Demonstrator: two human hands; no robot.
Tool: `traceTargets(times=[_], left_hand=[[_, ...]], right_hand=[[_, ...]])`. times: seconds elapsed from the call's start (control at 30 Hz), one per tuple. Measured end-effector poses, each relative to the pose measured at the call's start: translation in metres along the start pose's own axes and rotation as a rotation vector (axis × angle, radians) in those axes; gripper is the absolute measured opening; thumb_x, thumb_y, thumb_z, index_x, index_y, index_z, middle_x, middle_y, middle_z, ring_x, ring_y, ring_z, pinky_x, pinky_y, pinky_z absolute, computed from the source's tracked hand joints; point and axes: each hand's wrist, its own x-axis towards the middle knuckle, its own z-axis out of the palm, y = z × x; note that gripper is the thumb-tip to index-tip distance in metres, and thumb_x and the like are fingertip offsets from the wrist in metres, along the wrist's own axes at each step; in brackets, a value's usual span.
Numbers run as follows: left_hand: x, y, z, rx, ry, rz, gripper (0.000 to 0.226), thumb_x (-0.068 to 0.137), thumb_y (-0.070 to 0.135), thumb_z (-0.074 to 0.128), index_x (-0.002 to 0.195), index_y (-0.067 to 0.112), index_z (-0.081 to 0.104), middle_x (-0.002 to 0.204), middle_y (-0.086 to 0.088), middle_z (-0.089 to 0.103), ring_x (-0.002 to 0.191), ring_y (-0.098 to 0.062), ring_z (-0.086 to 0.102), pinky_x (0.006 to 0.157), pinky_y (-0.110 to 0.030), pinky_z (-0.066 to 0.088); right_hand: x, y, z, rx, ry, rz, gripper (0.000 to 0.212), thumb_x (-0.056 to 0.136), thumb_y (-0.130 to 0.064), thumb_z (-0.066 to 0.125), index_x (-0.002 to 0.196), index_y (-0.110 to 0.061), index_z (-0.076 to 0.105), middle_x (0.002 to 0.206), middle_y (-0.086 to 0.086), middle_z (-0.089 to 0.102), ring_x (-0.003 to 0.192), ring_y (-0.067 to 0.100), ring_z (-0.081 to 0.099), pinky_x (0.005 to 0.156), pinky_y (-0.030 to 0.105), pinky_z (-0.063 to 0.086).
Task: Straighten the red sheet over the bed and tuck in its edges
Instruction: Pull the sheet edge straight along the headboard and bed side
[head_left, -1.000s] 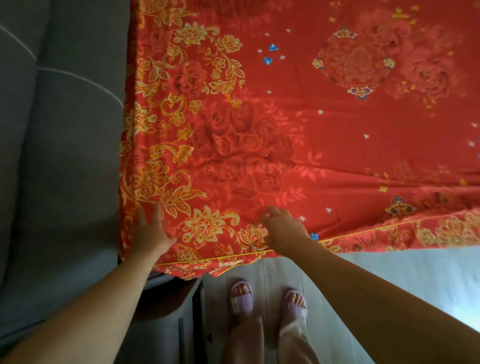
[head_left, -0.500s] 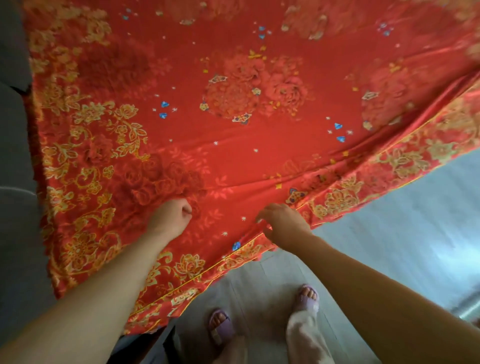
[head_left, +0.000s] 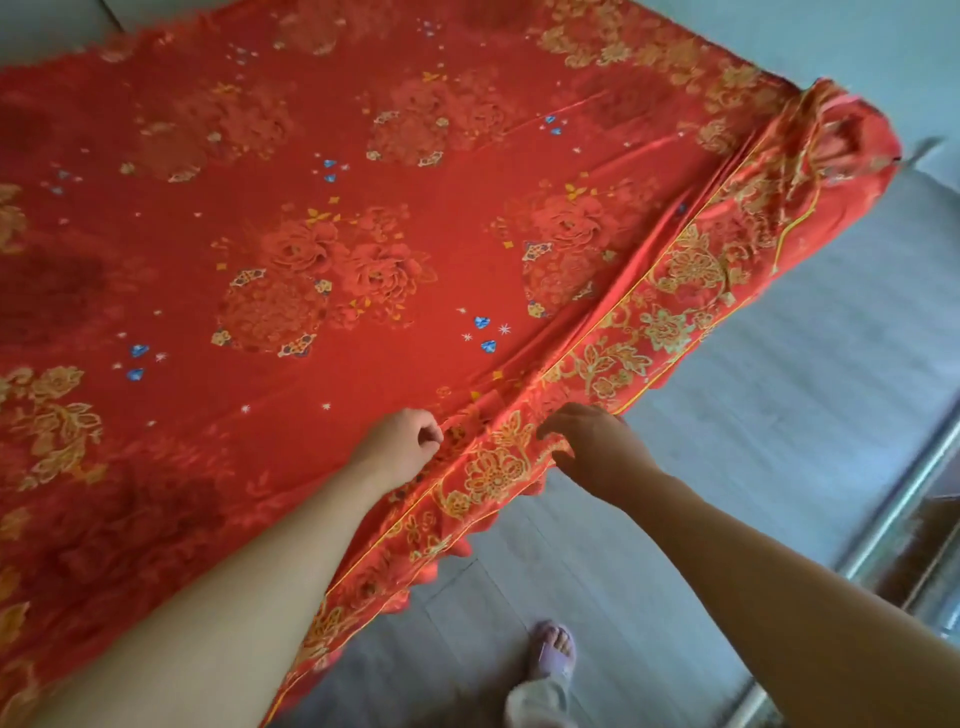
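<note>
The red sheet (head_left: 363, 234) with gold flowers and blue hearts covers the whole bed top. Its gold-patterned border hangs loose over the near side, and a ridge of folds runs along that edge up to a bunched far right corner (head_left: 831, 150). My left hand (head_left: 400, 447) rests on the bed's near edge with its fingers curled into a pinch of the cloth. Just to its right, my right hand (head_left: 597, 447) grips the hanging border with fingers bent around the fabric.
Grey plank floor (head_left: 779, 415) lies along the bed's near side. My foot in a purple slipper (head_left: 553, 654) stands close to the bed. A metal rail (head_left: 904, 509) runs along the right edge. A pale wall or floor shows at the far right.
I have shifted right along the bed's side; the grey sofa at the left has left the view. Both hands moved along the edge, and the far right corner now shows.
</note>
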Motion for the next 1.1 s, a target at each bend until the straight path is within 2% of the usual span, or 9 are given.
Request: traceTargets(times=[0.23, 0.3, 0.4, 0.5, 0.57, 0.77, 0.83, 0.97, 1.1], left_hand=[[0.081, 0.122, 0.031, -0.063, -0.030, 0.072, 0.015, 0.084, 0.010, 0.059, 0.093, 0.011, 0.070, 0.099, -0.007, 0.073, 0.093, -0.024, 0.066, 0.083, -0.031, 0.052], [0.099, 0.144, 0.039, -0.057, -0.058, 0.095, 0.016, 0.084, 0.011, 0.059, 0.095, 0.010, 0.071, 0.100, -0.007, 0.072, 0.094, -0.024, 0.066, 0.080, -0.028, 0.050], [0.127, 0.163, 0.050, -0.057, -0.097, 0.102, 0.015, 0.084, 0.011, 0.060, 0.094, 0.010, 0.071, 0.102, -0.009, 0.072, 0.095, -0.026, 0.065, 0.084, -0.033, 0.052], [0.161, 0.178, 0.052, -0.057, -0.126, 0.101, 0.015, 0.083, 0.009, 0.059, 0.094, 0.007, 0.070, 0.101, -0.011, 0.072, 0.095, -0.026, 0.065, 0.079, -0.027, 0.048], [0.185, 0.189, 0.045, -0.064, -0.132, 0.100, 0.015, 0.084, 0.008, 0.059, 0.094, 0.006, 0.070, 0.098, -0.011, 0.072, 0.093, -0.026, 0.065, 0.076, -0.025, 0.045], [0.262, 0.252, 0.009, -0.061, -0.122, 0.133, 0.015, 0.086, 0.011, 0.057, 0.094, 0.011, 0.070, 0.094, -0.005, 0.072, 0.090, -0.022, 0.065, 0.081, -0.033, 0.050], [0.285, 0.281, 0.000, -0.056, -0.120, 0.160, 0.015, 0.086, 0.012, 0.057, 0.093, 0.011, 0.070, 0.089, -0.003, 0.070, 0.085, -0.021, 0.064, 0.076, -0.030, 0.049], [0.330, 0.347, -0.012, -0.022, -0.132, 0.226, 0.012, 0.088, 0.015, 0.057, 0.086, 0.013, 0.068, 0.075, 0.004, 0.061, 0.064, -0.009, 0.053, 0.059, -0.023, 0.038], [0.378, 0.417, -0.009, 0.024, -0.170, 0.257, 0.014, 0.088, 0.018, 0.057, 0.075, 0.019, 0.059, 0.064, 0.011, 0.053, 0.069, -0.015, 0.053, 0.062, -0.025, 0.037]], right_hand=[[-0.005, 0.117, -0.071, -0.036, 0.038, 0.081, 0.032, 0.083, -0.019, 0.059, 0.114, -0.029, 0.060, 0.123, -0.003, 0.059, 0.119, 0.024, 0.050, 0.097, 0.040, 0.042], [0.000, 0.139, -0.080, -0.027, 0.044, 0.094, 0.032, 0.083, -0.019, 0.059, 0.114, -0.030, 0.060, 0.124, -0.004, 0.058, 0.119, 0.025, 0.050, 0.098, 0.041, 0.042], [0.013, 0.165, -0.091, -0.033, 0.035, 0.111, 0.032, 0.084, -0.019, 0.058, 0.114, -0.031, 0.059, 0.127, -0.005, 0.057, 0.121, 0.023, 0.048, 0.099, 0.042, 0.041], [0.036, 0.191, -0.106, -0.033, 0.018, 0.121, 0.031, 0.085, -0.019, 0.058, 0.113, -0.032, 0.059, 0.128, -0.006, 0.057, 0.122, 0.023, 0.048, 0.100, 0.042, 0.041], [0.053, 0.205, -0.120, -0.008, 0.020, 0.133, 0.030, 0.085, -0.020, 0.058, 0.113, -0.030, 0.060, 0.125, -0.004, 0.059, 0.120, 0.024, 0.049, 0.099, 0.042, 0.042], [0.102, 0.256, -0.184, 0.165, 0.129, 0.181, 0.028, 0.080, -0.016, 0.061, 0.105, -0.027, 0.065, 0.114, 0.001, 0.066, 0.105, 0.024, 0.061, 0.089, 0.044, 0.051], [0.111, 0.275, -0.208, 0.182, 0.164, 0.184, 0.027, 0.079, -0.014, 0.062, 0.103, -0.026, 0.066, 0.110, 0.001, 0.067, 0.102, 0.024, 0.062, 0.087, 0.044, 0.052], [0.126, 0.325, -0.258, 0.143, 0.191, 0.194, 0.027, 0.079, -0.015, 0.062, 0.103, -0.027, 0.066, 0.108, 0.002, 0.067, 0.102, 0.024, 0.061, 0.085, 0.043, 0.052], [0.142, 0.385, -0.307, 0.101, 0.225, 0.190, 0.026, 0.080, -0.015, 0.063, 0.103, -0.026, 0.067, 0.111, 0.001, 0.066, 0.103, 0.024, 0.060, 0.087, 0.044, 0.052]])
